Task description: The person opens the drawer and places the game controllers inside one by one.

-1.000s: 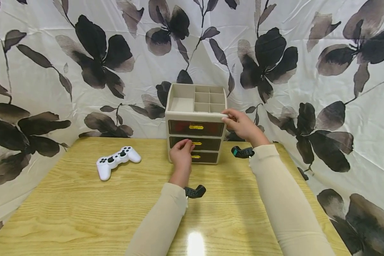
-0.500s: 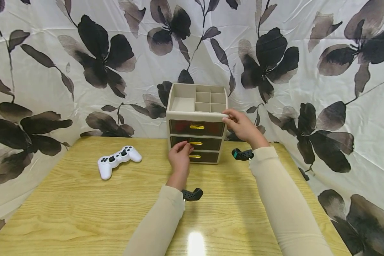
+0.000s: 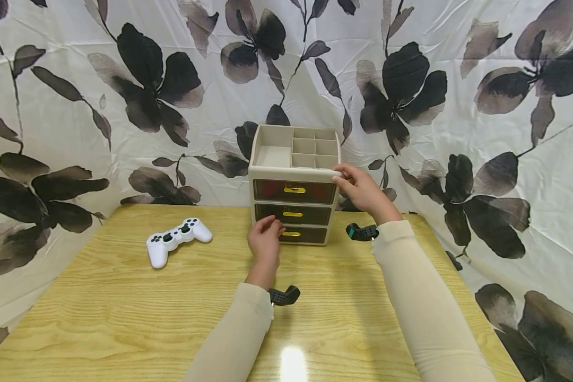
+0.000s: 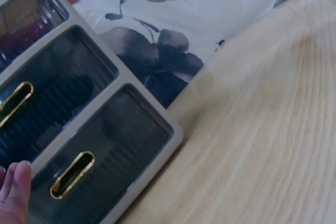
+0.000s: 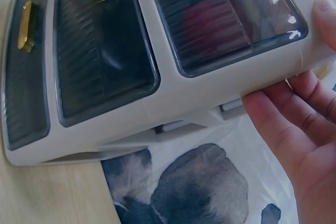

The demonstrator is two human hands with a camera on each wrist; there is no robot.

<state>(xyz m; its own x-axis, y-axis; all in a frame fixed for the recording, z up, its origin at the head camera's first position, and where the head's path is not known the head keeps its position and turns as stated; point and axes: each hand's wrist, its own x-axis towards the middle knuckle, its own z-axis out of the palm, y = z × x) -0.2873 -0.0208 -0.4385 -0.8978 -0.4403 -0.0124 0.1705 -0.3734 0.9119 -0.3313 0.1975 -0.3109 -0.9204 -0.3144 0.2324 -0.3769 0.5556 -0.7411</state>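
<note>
A cream drawer organizer (image 3: 293,172) with three dark see-through drawers and gold handles stands at the back of the table. All its drawers are closed. Something red shows through the top drawer (image 5: 226,22). My right hand (image 3: 363,191) grips the organizer's upper right front corner, thumb on the front and fingers along the side. In front of the lower left drawers is my left hand (image 3: 265,241), fingers loosely bent and holding nothing. In the left wrist view, its fingertips (image 4: 22,174) appear beside the bottom drawer, left of that drawer's gold handle (image 4: 72,174).
A white game controller (image 3: 179,237) lies on the wooden table (image 3: 138,318) to the left. Open compartments (image 3: 315,148) form the organizer's top. A floral cloth (image 3: 172,132) hangs close behind the table and along its sides.
My left hand has let go of the middle drawer's handle and drawn back down and slightly left. The right hand stays at the organizer's corner.
</note>
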